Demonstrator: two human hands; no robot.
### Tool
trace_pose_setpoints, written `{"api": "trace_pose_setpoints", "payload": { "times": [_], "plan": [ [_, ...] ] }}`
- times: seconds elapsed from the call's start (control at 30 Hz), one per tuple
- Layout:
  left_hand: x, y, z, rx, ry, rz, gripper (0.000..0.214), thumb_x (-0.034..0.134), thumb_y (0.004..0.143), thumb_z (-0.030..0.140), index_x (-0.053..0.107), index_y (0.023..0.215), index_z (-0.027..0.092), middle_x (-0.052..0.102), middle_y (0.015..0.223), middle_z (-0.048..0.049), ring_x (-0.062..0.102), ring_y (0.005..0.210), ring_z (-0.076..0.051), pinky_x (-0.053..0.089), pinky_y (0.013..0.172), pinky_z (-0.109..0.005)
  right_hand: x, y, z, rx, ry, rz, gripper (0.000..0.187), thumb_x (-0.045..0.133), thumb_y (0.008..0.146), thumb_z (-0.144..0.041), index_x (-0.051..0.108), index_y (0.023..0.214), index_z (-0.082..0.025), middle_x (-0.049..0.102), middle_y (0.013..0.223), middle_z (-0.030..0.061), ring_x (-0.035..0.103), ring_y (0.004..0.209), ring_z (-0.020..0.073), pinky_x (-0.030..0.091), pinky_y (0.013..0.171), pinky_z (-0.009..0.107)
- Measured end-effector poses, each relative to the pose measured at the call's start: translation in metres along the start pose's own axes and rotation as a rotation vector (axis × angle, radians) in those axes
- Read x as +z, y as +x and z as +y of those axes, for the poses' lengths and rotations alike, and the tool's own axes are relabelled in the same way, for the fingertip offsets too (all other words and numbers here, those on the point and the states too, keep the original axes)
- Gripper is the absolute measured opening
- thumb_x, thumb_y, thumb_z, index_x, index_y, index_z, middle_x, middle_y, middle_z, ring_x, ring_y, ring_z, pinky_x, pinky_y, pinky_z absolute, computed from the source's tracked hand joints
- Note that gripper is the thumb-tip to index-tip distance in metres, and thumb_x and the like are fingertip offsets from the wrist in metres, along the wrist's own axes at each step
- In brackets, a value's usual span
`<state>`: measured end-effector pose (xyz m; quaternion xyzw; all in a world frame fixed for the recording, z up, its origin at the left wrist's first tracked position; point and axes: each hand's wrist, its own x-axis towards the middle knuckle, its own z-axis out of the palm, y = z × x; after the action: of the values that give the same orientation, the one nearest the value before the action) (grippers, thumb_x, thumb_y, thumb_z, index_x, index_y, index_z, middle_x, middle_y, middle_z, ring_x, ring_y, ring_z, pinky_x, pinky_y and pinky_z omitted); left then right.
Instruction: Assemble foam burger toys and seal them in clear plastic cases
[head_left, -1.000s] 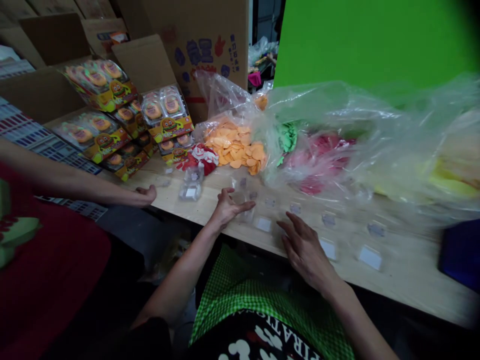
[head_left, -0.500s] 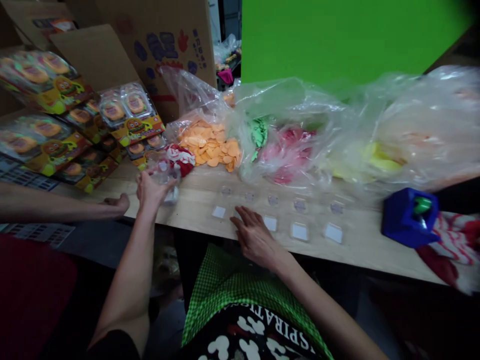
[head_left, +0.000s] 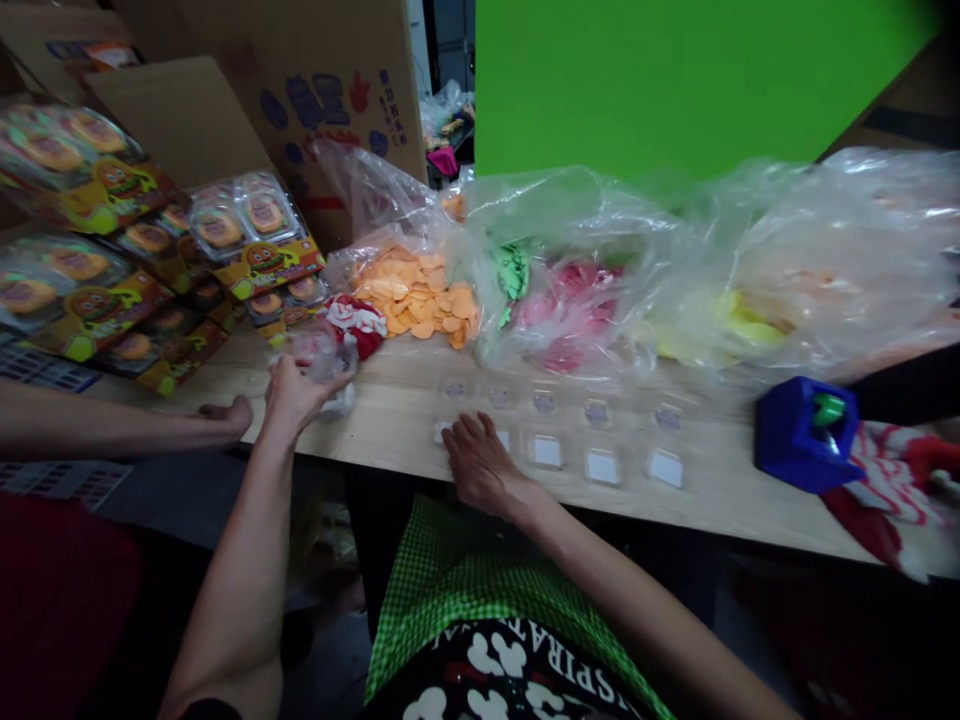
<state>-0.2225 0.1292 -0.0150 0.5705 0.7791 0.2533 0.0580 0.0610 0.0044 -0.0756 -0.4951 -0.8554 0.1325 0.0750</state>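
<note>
My left hand [head_left: 294, 395] is closed around clear plastic clamshell boxes [head_left: 339, 385], at the left of the table beside a red-and-white striped glove or cloth [head_left: 358, 325]. How many boxes it holds is hard to make out. My right hand [head_left: 480, 458] reaches over the left end of a row of opened clear clamshell boxes [head_left: 547, 450]. Its fingers are bent down and slightly apart, touching the boxes there, and nothing shows in its grip. White cards lie in the near halves of the boxes; small printed marks show on the far halves.
Plastic bags hold orange pieces [head_left: 420, 295], green pieces [head_left: 512, 270], pink pieces [head_left: 574, 300] and yellow pieces [head_left: 750, 318]. Packs of toy burgers [head_left: 262, 230] are stacked left. A blue tape dispenser [head_left: 799, 440] stands right. Another person's hand [head_left: 229, 415] rests at the left edge.
My right hand has slid left along the row, uncovering a box with a white card. My left hand stays beside the striped cloth with its clear boxes. The view has shifted slightly.
</note>
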Motion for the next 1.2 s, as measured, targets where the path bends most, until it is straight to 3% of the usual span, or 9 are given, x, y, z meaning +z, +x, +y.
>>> {"api": "trace_pose_setpoints", "payload": {
  "times": [0.1, 0.2, 0.33, 0.47, 0.73, 0.9, 1.03, 1.13, 1.2],
  "plan": [
    [0.002, -0.017, 0.013, 0.099, -0.184, -0.044, 0.064, 0.083, 0.058, 0.055, 0.057, 0.103, 0.019, 0.059, 0.103, -0.0046, 0.06, 0.1, -0.024, 0.05, 0.09, -0.037, -0.007, -0.006, 0.001, 0.031, -0.01, -0.029, 0.042, 0.049, 0.086, -0.016, 0.061, 0.125, -0.006, 0.062, 0.122, 0.021, 0.05, 0.124, 0.035, 0.018, 0.118, 0.056],
    [0.011, -0.041, 0.033, 0.062, -0.542, -0.212, 0.066, 0.085, 0.057, 0.054, 0.058, 0.104, 0.018, 0.058, 0.099, -0.0033, 0.059, 0.091, -0.018, 0.049, 0.084, -0.032, -0.012, -0.006, 0.004, 0.066, 0.067, 0.045, 0.047, 0.047, 0.085, -0.013, 0.058, 0.131, -0.007, 0.059, 0.13, 0.0234, 0.05, 0.126, 0.0355, 0.025, 0.115, 0.058],
    [0.021, -0.076, 0.061, -0.099, -1.026, -0.536, 0.071, 0.088, 0.056, 0.057, 0.056, 0.107, 0.019, 0.054, 0.1, -0.0017, 0.058, 0.082, -0.012, 0.049, 0.073, -0.026, -0.021, 0.008, 0.007, 0.094, 0.567, 0.268, 0.065, 0.042, 0.096, -0.031, 0.027, 0.157, -0.015, 0.04, 0.155, 0.0214, 0.04, 0.142, 0.0323, 0.036, 0.113, 0.054],
    [0.019, -0.106, 0.083, -0.162, -1.253, -0.779, 0.069, 0.091, 0.057, 0.054, 0.056, 0.106, 0.02, 0.056, 0.098, -0.0011, 0.06, 0.084, -0.012, 0.049, 0.073, -0.025, -0.028, 0.024, 0.005, 0.181, 1.028, 0.271, 0.073, 0.032, 0.1, -0.058, 0.008, 0.162, -0.027, 0.032, 0.161, 0.0187, 0.038, 0.146, 0.0313, 0.041, 0.11, 0.058],
    [0.018, -0.112, 0.098, -0.254, -1.436, -1.032, 0.073, 0.096, 0.049, 0.048, 0.055, 0.103, 0.019, 0.06, 0.096, -0.0021, 0.061, 0.081, -0.013, 0.049, 0.07, -0.026, -0.04, 0.002, 0.001, 0.193, 0.98, 0.29, 0.09, 0.048, 0.093, -0.065, 0.004, 0.163, -0.029, 0.02, 0.167, 0.0132, 0.024, 0.153, 0.0306, 0.029, 0.119, 0.058],
    [0.018, -0.114, 0.103, -0.158, -1.307, -1.062, 0.072, 0.094, 0.052, 0.051, 0.057, 0.103, 0.018, 0.06, 0.092, -0.002, 0.061, 0.077, -0.013, 0.046, 0.068, -0.026, -0.04, -0.007, 0.006, 0.295, 1.221, 0.244, 0.092, 0.053, 0.092, -0.062, 0.003, 0.162, -0.031, 0.053, 0.147, 0.0172, 0.058, 0.13, 0.0334, 0.053, 0.096, 0.054],
    [0.02, -0.119, 0.111, -0.059, -1.149, -0.948, 0.075, 0.095, 0.048, 0.053, 0.06, 0.104, 0.017, 0.056, 0.092, -0.0015, 0.057, 0.076, -0.012, 0.044, 0.068, -0.025, -0.041, -0.009, 0.01, 0.372, 1.484, 0.25, 0.096, 0.064, 0.085, -0.057, 0.012, 0.161, -0.03, 0.066, 0.132, 0.014, 0.066, 0.115, 0.0318, 0.05, 0.098, 0.054],
    [0.021, -0.121, 0.114, -0.01, -1.094, -0.899, 0.073, 0.094, 0.049, 0.054, 0.062, 0.103, 0.017, 0.056, 0.091, -0.0025, 0.055, 0.079, -0.013, 0.044, 0.071, -0.026, -0.045, -0.01, 0.009, 0.454, 1.635, 0.289, 0.088, 0.072, 0.078, -0.05, 0.032, 0.153, -0.027, 0.07, 0.124, 0.0103, 0.066, 0.112, 0.0308, 0.05, 0.099, 0.052],
    [0.021, -0.121, 0.115, 0.048, -1.065, -0.888, 0.07, 0.093, 0.052, 0.052, 0.063, 0.104, 0.017, 0.058, 0.094, -0.0042, 0.055, 0.084, -0.015, 0.046, 0.076, -0.028, -0.048, -0.011, 0.009, 0.467, 1.727, 0.284, 0.066, 0.074, 0.074, -0.042, 0.055, 0.134, -0.024, 0.073, 0.115, 0.0081, 0.068, 0.103, 0.0285, 0.054, 0.091, 0.046]
  ]
}}
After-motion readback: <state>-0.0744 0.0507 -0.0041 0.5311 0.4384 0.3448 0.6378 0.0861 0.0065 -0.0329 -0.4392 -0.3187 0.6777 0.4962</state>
